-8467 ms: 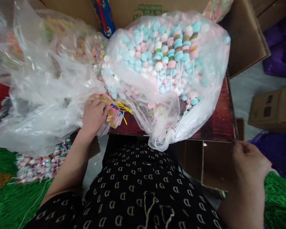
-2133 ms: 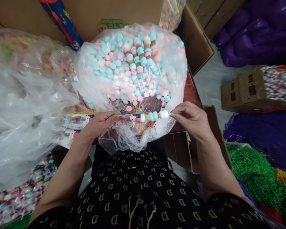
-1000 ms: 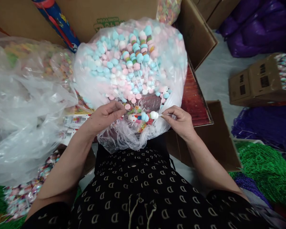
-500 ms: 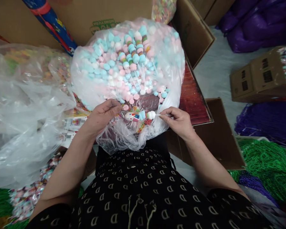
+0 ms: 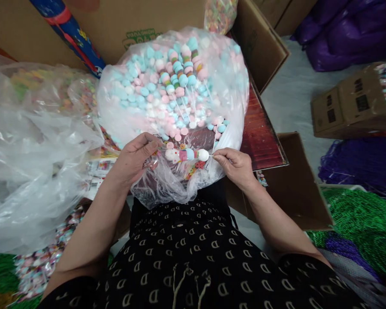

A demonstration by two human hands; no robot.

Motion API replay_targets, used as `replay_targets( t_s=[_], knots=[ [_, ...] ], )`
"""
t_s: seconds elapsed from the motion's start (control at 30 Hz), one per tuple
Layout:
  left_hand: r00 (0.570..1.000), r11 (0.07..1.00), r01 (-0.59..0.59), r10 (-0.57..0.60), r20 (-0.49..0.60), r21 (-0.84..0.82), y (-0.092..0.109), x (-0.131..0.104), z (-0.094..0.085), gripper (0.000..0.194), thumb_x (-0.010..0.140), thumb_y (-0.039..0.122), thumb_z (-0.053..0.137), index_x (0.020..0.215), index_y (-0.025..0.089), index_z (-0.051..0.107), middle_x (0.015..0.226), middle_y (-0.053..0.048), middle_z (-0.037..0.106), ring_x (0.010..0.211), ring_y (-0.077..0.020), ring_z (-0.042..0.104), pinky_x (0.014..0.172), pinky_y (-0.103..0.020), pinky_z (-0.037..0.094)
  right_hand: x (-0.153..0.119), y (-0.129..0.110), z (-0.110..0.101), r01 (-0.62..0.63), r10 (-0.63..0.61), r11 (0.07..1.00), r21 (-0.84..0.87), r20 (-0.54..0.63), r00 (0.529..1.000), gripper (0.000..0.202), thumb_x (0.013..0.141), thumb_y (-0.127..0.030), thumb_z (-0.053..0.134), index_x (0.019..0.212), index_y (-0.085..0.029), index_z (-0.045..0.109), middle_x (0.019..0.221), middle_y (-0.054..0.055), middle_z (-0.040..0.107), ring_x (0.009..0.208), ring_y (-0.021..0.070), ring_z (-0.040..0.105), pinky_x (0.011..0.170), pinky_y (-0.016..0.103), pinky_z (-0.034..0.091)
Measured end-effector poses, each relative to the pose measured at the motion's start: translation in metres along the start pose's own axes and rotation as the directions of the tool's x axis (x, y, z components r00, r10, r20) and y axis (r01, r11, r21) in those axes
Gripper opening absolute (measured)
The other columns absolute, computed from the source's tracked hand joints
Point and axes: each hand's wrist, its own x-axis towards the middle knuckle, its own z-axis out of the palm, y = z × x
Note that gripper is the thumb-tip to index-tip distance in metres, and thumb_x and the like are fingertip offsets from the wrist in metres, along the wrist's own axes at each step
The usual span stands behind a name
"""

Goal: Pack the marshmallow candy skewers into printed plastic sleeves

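A marshmallow skewer (image 5: 189, 155) lies level between my hands, over the open front of the big bag. Its white, blue and pink sweets sit in a clear, printed wrapper. My right hand (image 5: 234, 165) pinches the thin white stick at its right end. At the other end my left hand (image 5: 137, 156) is closed, thumb against forefinger, and seems to grip the wrapper's clear tip. Beyond them, a large clear bag (image 5: 234, 103) holds loose pink, blue and white marshmallows. Several finished skewers (image 5: 179, 68) rest on top of it. Small fruit-coloured gummies (image 5: 193, 173) show below the held skewer.
Crumpled clear plastic bags (image 5: 28, 171) fill the left side. A dark red table (image 5: 263, 128) has its corner at right, above an open cardboard box (image 5: 296, 184). Green netting (image 5: 363, 227), a purple pile (image 5: 350, 165) and a carton (image 5: 347, 101) stand farther right.
The skewer and my right hand have shifted slightly left. The skewer appears turned, with a different side of its wrapper showing. My left hand has moved slightly left.
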Motion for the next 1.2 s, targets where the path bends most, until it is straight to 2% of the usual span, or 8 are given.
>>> replay_targets(
  t_s=[0.13,0.27,0.4,0.5,0.73,0.83,1.03,1.2],
  knots=[
    [0.997,1.000,0.011,-0.011,0.072,-0.009,0.004,0.000,-0.005,0.030,0.075,0.045,0.090,0.080,0.021,0.073,0.064,0.004,0.056,0.043,-0.0058,0.041,0.040,-0.021,0.043,0.000,-0.001,0.004,-0.031,0.031,0.999,0.014,0.003,1.000,0.032,0.096,-0.052,0.066,0.081,-0.026,0.076,0.080,0.003,0.079,0.075,0.0196,0.074,0.073,0.032,0.060],
    [0.979,0.996,0.067,-0.054,0.198,-0.057,0.020,0.000,-0.006,0.051,0.085,0.070,0.070,0.108,0.025,0.077,0.061,0.001,0.061,0.043,-0.0127,0.051,0.045,-0.030,0.051,0.001,-0.009,0.009,-0.109,0.114,0.984,0.141,-0.023,0.993,0.034,0.091,-0.056,0.071,0.081,-0.024,0.075,0.076,0.002,0.077,0.071,0.0182,0.071,0.069,0.031,0.058],
    [0.992,0.998,-0.037,0.044,0.118,-0.059,0.028,0.003,0.004,0.082,0.088,0.088,0.039,0.130,0.024,0.070,0.062,0.000,0.060,0.047,-0.0160,0.051,0.052,-0.035,0.049,0.001,-0.021,0.024,-0.198,0.215,0.926,0.322,-0.017,0.977,0.038,0.087,-0.060,0.074,0.083,-0.022,0.073,0.073,0.001,0.071,0.067,0.0158,0.065,0.064,0.029,0.055],
    [0.987,0.988,-0.108,0.120,0.105,-0.112,0.023,0.004,0.015,0.092,0.081,0.096,0.036,0.137,0.029,0.065,0.061,0.003,0.053,0.051,-0.0158,0.047,0.057,-0.035,0.050,0.001,-0.031,0.036,-0.222,0.238,0.877,0.426,0.016,0.971,0.037,0.087,-0.059,0.074,0.086,-0.022,0.071,0.068,-0.002,0.064,0.060,0.0129,0.059,0.059,0.026,0.052],
    [0.963,0.964,-0.264,0.262,0.063,0.026,0.011,0.007,0.027,0.069,0.069,0.075,0.081,0.117,0.026,0.072,0.067,0.004,0.056,0.059,-0.0124,0.053,0.059,-0.028,0.048,0.002,-0.041,0.047,-0.164,0.210,0.908,0.385,-0.080,0.974,0.022,0.090,-0.045,0.073,0.090,-0.023,0.072,0.070,-0.001,0.067,0.063,0.0140,0.062,0.059,0.027,0.052],
    [0.943,0.943,-0.323,0.328,-0.062,0.075,0.012,0.008,0.032,0.045,0.080,0.065,0.079,0.098,0.023,0.075,0.082,-0.001,0.069,0.071,-0.0126,0.062,0.069,-0.027,0.053,0.002,-0.041,0.051,-0.114,0.167,0.939,0.326,-0.142,0.976,0.012,0.091,-0.036,0.072,0.091,-0.023,0.073,0.081,0.002,0.074,0.067,0.0145,0.066,0.062,0.027,0.053],
    [0.950,0.944,-0.306,0.294,-0.106,-0.120,0.007,0.009,0.055,0.046,0.086,0.066,0.073,0.092,0.021,0.075,0.096,-0.006,0.077,0.093,-0.0190,0.072,0.081,-0.031,0.059,0.000,-0.043,0.061,-0.029,0.070,0.963,0.267,-0.147,0.987,0.011,0.096,-0.031,0.066,0.093,-0.022,0.071,0.073,-0.001,0.072,0.058,0.0121,0.063,0.058,0.024,0.051],
    [0.946,0.924,-0.317,0.291,-0.146,-0.214,-0.003,0.011,0.063,0.038,0.084,0.058,0.080,0.080,0.021,0.073,0.089,-0.003,0.078,0.088,-0.0159,0.074,0.083,-0.028,0.060,-0.001,-0.045,0.064,0.033,-0.010,0.987,0.158,-0.142,0.990,0.015,0.100,-0.032,0.061,0.095,-0.023,0.072,0.076,0.001,0.074,0.063,0.0137,0.068,0.062,0.024,0.053]
  ],
)
